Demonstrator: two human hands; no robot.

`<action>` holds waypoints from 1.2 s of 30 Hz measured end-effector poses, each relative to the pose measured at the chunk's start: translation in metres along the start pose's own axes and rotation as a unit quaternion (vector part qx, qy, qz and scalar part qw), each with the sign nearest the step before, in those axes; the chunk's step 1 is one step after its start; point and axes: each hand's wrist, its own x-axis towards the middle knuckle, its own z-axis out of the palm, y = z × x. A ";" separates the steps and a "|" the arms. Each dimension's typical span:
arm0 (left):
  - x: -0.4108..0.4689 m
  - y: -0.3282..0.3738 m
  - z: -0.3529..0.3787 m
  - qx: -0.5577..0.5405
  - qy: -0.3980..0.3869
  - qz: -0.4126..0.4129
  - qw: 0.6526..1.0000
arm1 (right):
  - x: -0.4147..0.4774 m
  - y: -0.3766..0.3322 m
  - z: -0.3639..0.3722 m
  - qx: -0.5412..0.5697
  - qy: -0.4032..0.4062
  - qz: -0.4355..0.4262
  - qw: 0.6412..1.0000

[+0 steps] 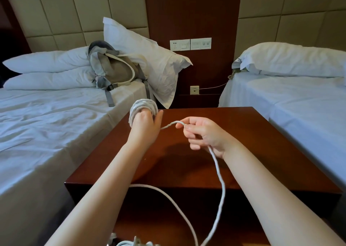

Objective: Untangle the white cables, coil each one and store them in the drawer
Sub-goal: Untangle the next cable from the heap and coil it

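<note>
At the bottom edge of the view, a heap of cable [134, 243] is cut off by the frame. The number of cables in it cannot be determined. The front face of the nightstand [243, 133] is in deep shadow and its detail is unreadable.

Two hands are held over the nightstand top.
- The left hand [145, 128] points away from the camera. Its fingers reach into one coil [142, 105] of white cable [218, 169] wound round them. The turns hide the fingertips, and the thumb stands out to the side, apart from the fingers.
- The right hand [206, 135] pinches the cable between thumb and forefinger, with the other fingers curled.

A short span runs between the hands. From the right palm, one strand hangs down to the bottom edge. A second strand [174, 204] emerges from behind the left forearm, which hides its origin.

Surroundings:
- Two beds flank the nightstand: the left bed [46, 124] and the right bed [299, 105].
- On the left bed: one backpack [114, 71], one upright pillow [149, 55] and folded bedding [48, 71].
- On the right bed: one pillow [290, 58].
- On the wood panel behind: two wall plates [190, 44] side by side and one lower socket [194, 90], with a thin cord [213, 87] leading to the right bed.
</note>
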 end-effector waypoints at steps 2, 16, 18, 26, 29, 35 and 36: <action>-0.001 0.005 -0.003 0.015 -0.046 0.002 0.999 | 0.002 -0.003 -0.003 -0.057 0.039 -0.018 0.997; -0.008 0.032 -0.029 -0.281 -0.415 -0.064 0.863 | 0.007 -0.007 -0.022 -0.569 0.278 -0.384 0.672; -0.010 0.035 -0.030 -0.337 -0.438 -0.080 0.830 | 0.007 -0.008 -0.019 -0.564 0.283 -0.402 0.664; 0.000 0.036 -0.042 -0.689 -0.520 -0.035 0.503 | 0.008 0.011 -0.003 -0.621 0.211 -0.244 0.714; 0.000 0.045 -0.038 -0.780 -0.449 -0.082 0.427 | 0.008 0.015 0.014 -0.637 0.137 -0.186 0.735; 0.012 0.035 -0.055 -0.796 -0.067 -0.226 0.558 | 0.007 0.017 0.025 -0.515 0.017 -0.030 0.856; 0.014 0.028 -0.056 -0.782 -0.041 -0.235 0.576 | 0.006 0.015 0.024 -0.508 0.007 -0.011 0.861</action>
